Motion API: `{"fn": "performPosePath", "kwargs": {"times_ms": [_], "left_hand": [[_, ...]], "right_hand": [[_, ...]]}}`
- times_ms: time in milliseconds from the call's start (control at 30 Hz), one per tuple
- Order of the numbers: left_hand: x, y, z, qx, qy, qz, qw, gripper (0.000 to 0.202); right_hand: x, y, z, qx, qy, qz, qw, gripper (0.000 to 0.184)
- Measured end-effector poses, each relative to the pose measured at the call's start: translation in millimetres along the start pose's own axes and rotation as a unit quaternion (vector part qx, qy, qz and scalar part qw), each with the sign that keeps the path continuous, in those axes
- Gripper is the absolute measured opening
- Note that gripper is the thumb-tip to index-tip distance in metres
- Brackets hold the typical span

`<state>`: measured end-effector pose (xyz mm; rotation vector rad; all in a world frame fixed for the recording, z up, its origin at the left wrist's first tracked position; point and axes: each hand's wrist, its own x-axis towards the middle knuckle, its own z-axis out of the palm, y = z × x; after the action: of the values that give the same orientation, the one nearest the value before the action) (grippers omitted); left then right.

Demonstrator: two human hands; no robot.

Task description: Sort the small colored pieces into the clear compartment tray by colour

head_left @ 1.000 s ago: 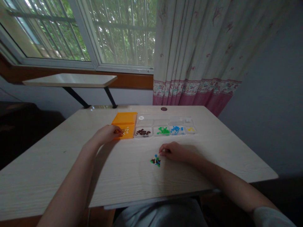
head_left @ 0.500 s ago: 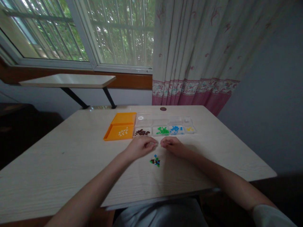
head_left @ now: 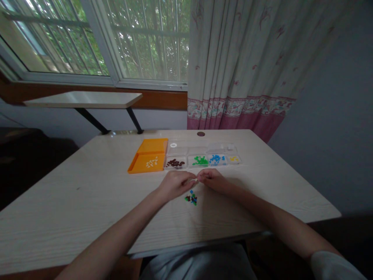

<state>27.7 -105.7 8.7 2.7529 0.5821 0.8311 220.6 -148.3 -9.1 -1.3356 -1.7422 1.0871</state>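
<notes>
My left hand (head_left: 176,183) and my right hand (head_left: 213,179) meet fingertip to fingertip above the table, both with pinched fingers. Between the fingertips shows a tiny pale piece (head_left: 196,180), too small to make out its shape; both hands seem to grip it. Just below them on the table lies a small cluster of blue, green and dark brown pieces (head_left: 191,198). Beyond the hands stand clear plastic boxes with loose dark brown pieces (head_left: 175,163), green pieces (head_left: 200,160), blue pieces (head_left: 216,159) and yellow pieces (head_left: 234,159).
An orange open case (head_left: 153,146) with scattered white pieces (head_left: 152,162) lies left of the clear boxes. Further back are a raised shelf (head_left: 87,99) on black legs, a round brown disc (head_left: 201,134) in the tabletop, a window and a curtain (head_left: 227,77).
My left hand has shifted slightly, and its fingertips now meet those of my right hand at the pale piece. A gap separated them before. The cluster on the table stays put.
</notes>
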Motion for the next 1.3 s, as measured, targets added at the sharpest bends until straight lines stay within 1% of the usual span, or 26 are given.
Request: {"fn": "performPosePath", "kwargs": {"times_ms": [100,200,267,333,400,433,533,667,767,833,900,967,1033,1133,1167,1200,1233,1300], "left_hand": [[-0.1,-2.0,-0.3,-0.004,-0.008,0.001,1.000,0.023],[-0.4,-6.3,-3.3,-0.006,0.007,-0.016,1.000,0.022],[-0.9,-9.8,-6.4,-0.006,0.038,-0.033,0.999,0.021],[-1.4,-12.9,-9.7,-0.006,0.073,-0.051,0.996,0.020],[-1.9,-15.1,-12.7,-0.005,0.100,-0.065,0.993,0.020],[-2.1,-15.7,-13.9,-0.004,0.108,-0.069,0.992,0.021],[-2.4,-16.4,-15.6,-0.002,0.118,-0.073,0.990,0.021],[-2.3,-14.9,-13.6,0.002,0.118,-0.074,0.990,0.021],[-1.9,-15.2,-14.1,0.009,0.108,-0.077,0.991,0.024],[-1.9,-19.6,-19.7,0.026,0.093,-0.088,0.991,0.026],[-2.7,-29.5,-31.5,0.061,0.076,-0.116,0.988,0.030],[-5.3,-45.2,-48.6,0.109,0.059,-0.173,0.977,0.036],[-10.2,-64.9,-67.2,0.166,0.015,-0.235,0.957,0.038],[-21.2,-94.3,-87.6,0.248,-0.039,-0.357,0.900,0.041],[-25.2,-102.5,-91.0,0.262,-0.049,-0.391,0.881,0.042],[-29.0,-109.4,-92.6,0.265,-0.062,-0.417,0.867,0.043],[-32.4,-115.0,-92.8,0.261,-0.074,-0.436,0.858,0.043],[-37.6,-122.3,-90.5,0.246,-0.093,-0.455,0.851,0.044]], "right_hand": [[-1.3,0.8,0.6,-0.013,0.008,-0.027,1.000,0.025],[-7.6,-0.6,0.4,-0.069,-0.007,-0.063,0.996,0.026],[-13.2,-3.6,-0.5,-0.133,-0.053,-0.082,0.986,0.023],[-17.7,-7.9,-1.6,-0.194,-0.111,-0.103,0.969,0.021],[-20.2,-12.5,-2.7,-0.235,-0.154,-0.118,0.952,0.026],[-20.6,-14.5,-3.1,-0.249,-0.162,-0.121,0.947,0.029],[-20.5,-18.9,-3.5,-0.280,-0.158,-0.113,0.940,0.033],[-20.2,-21.0,-3.4,-0.301,-0.145,-0.099,0.937,0.030],[-20.1,-20.2,-3.5,-0.315,-0.135,-0.090,0.935,0.028],[-19.8,-19.5,-3.7,-0.324,-0.133,-0.087,0.933,0.026],[-19.7,-19.2,-4.0,-0.331,-0.135,-0.092,0.930,0.025],[-19.6,-19.1,-4.2,-0.333,-0.137,-0.098,0.928,0.024],[-19.5,-18.5,-4.1,-0.335,-0.137,-0.099,0.927,0.025],[-19.5,-16.5,-3.6,-0.335,-0.136,-0.095,0.928,0.025],[-19.6,-16.0,-3.5,-0.334,-0.135,-0.093,0.928,0.025],[-19.7,-15.7,-3.4,-0.333,-0.135,-0.091,0.929,0.025],[-19.8,-15.8,-3.4,-0.331,-0.135,-0.088,0.930,0.025],[-20.1,-17.0,-3.5,-0.327,-0.135,-0.083,0.932,0.024]]}}
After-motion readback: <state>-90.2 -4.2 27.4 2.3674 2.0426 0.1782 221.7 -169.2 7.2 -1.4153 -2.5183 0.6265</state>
